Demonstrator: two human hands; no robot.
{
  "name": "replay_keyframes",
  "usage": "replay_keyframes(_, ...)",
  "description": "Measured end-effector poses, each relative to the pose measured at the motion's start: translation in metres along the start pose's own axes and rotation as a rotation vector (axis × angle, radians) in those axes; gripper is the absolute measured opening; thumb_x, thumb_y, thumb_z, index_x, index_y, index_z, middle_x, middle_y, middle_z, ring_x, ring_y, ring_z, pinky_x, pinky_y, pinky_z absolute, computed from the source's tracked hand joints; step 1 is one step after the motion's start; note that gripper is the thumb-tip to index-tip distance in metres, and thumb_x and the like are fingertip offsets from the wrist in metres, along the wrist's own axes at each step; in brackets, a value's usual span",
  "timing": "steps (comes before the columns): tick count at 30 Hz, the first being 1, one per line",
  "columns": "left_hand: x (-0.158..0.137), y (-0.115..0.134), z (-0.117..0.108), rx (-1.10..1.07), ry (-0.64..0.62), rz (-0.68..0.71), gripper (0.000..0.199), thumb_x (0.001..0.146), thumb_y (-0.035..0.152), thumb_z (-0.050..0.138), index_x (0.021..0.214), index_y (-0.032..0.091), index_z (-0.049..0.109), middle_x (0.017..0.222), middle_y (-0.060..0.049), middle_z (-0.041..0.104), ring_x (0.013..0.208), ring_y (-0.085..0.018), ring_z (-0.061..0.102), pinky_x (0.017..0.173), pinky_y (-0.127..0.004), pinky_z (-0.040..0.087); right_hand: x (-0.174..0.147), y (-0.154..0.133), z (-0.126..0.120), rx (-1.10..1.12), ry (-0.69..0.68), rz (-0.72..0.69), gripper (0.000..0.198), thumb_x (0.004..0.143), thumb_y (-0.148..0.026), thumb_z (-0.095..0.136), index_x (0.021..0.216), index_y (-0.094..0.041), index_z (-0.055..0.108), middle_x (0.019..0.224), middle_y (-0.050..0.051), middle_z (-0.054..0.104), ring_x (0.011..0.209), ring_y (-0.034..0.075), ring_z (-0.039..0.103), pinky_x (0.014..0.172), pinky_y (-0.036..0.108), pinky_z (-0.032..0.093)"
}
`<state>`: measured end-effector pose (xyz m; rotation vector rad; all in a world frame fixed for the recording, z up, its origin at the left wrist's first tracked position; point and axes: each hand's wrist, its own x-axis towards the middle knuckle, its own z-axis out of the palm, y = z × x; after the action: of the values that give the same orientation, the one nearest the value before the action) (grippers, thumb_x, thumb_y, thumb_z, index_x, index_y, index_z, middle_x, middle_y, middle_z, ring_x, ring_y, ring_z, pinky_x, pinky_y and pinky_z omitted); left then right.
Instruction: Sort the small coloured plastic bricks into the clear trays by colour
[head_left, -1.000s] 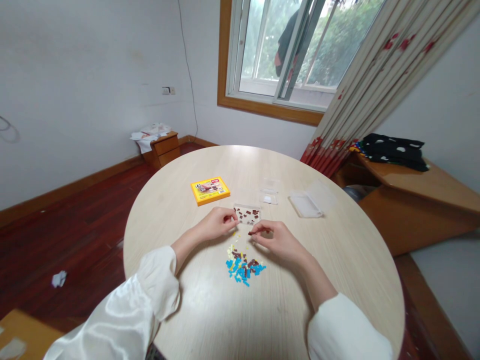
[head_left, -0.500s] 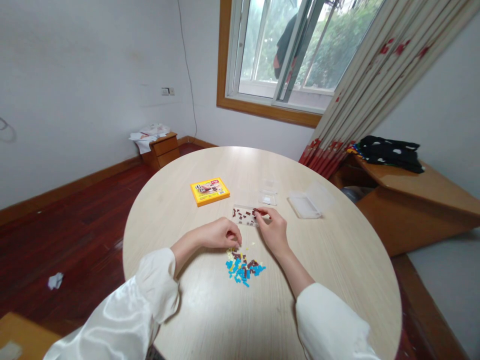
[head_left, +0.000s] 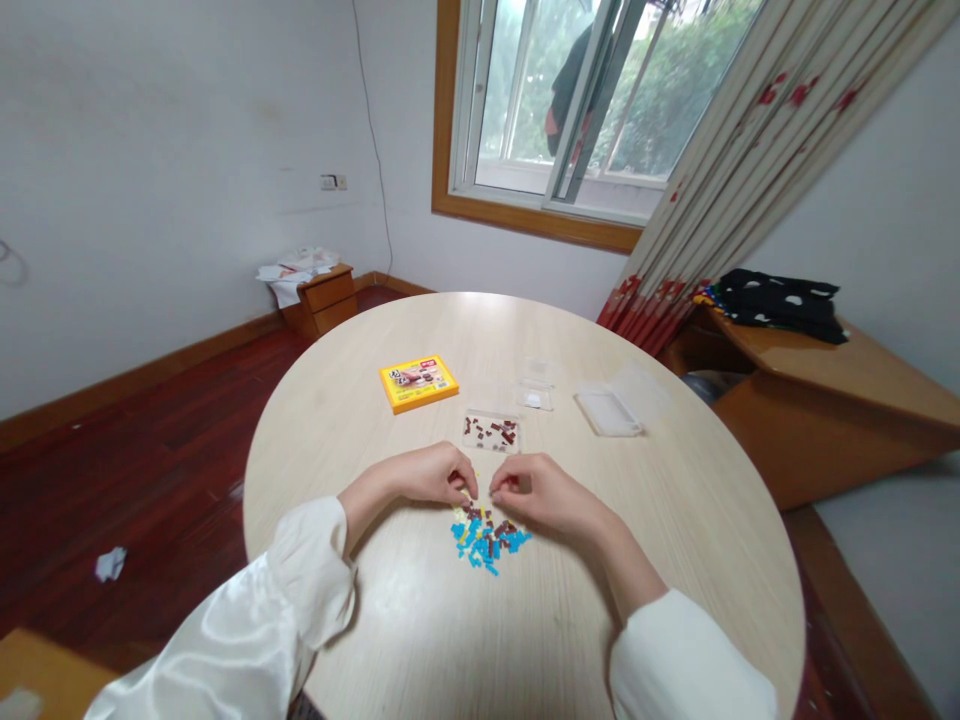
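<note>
A loose pile of tiny building bricks (head_left: 480,548), blue, brown and pale yellow, lies on the round table. My left hand (head_left: 439,472) rests at the pile's far left edge, thumb and fingers pinched together. At the far right edge of the pile is my right hand (head_left: 544,490), its fingertips also closed in a pinch. Whatever the fingertips hold is too small to make out. Just beyond both hands sits a shallow clear tray (head_left: 471,444) with brown bricks scattered in it.
A yellow box (head_left: 424,402) with a printed picture lies at the back left of the table (head_left: 420,630). To the back right are a small clear case (head_left: 535,397) and a larger clear container (head_left: 609,415) with its lid folded back.
My right hand has come back from the clear tray toward me, to the edge of the brick pile. My left hand has barely moved.
</note>
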<state>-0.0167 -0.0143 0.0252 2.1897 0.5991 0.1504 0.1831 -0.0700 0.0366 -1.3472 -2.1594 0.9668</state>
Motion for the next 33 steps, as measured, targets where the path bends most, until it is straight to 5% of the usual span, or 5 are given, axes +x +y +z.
replay_keyframes(4, -0.001, 0.002, 0.001, 0.024, -0.01, 0.001, 0.018, 0.066, 0.015, 0.063, 0.082, 0.015, 0.072, 0.054, 0.005, 0.042, 0.048, -0.006, 0.038, 0.046, -0.016, 0.028, -0.003, -0.003, 0.002, -0.023, -0.137, 0.035, 0.014, 0.068, -0.014, 0.059, 0.074, -0.014, 0.07, 0.058, -0.001, 0.059, 0.053, 0.009, 0.049, 0.049, 0.018, 0.036)
replay_keyframes(23, 0.0, 0.003, 0.003, 0.043, -0.001, -0.016, 0.018, 0.066, 0.007, 0.049, 0.071, 0.012, 0.065, 0.055, 0.005, 0.046, 0.05, -0.006, 0.037, 0.049, -0.017, 0.029, -0.002, -0.004, 0.005, 0.017, -0.167, 0.03, 0.014, 0.071, -0.013, 0.054, 0.071, -0.014, 0.067, 0.054, -0.002, 0.056, 0.05, 0.008, 0.045, 0.048, 0.018, 0.033)
replay_keyframes(26, 0.0, 0.003, 0.003, 0.016, 0.005, -0.026, 0.017, 0.068, 0.008, 0.047, 0.071, 0.012, 0.063, 0.056, 0.004, 0.047, 0.051, -0.006, 0.038, 0.05, -0.017, 0.031, 0.0, -0.001, 0.003, 0.061, -0.014, 0.002, 0.013, 0.074, -0.019, 0.054, 0.072, -0.015, 0.067, 0.06, -0.001, 0.057, 0.055, 0.01, 0.048, 0.053, 0.02, 0.037)
replay_keyframes(33, 0.002, 0.002, 0.005, -0.015, 0.1, -0.011, 0.016, 0.073, 0.01, 0.046, 0.075, 0.013, 0.062, 0.063, 0.002, 0.054, 0.055, -0.008, 0.043, 0.054, -0.019, 0.034, 0.021, 0.026, 0.003, -0.022, 0.772, 0.026, 0.019, 0.077, -0.03, 0.052, 0.074, -0.017, 0.066, 0.071, 0.005, 0.064, 0.068, 0.017, 0.054, 0.068, 0.03, 0.042)
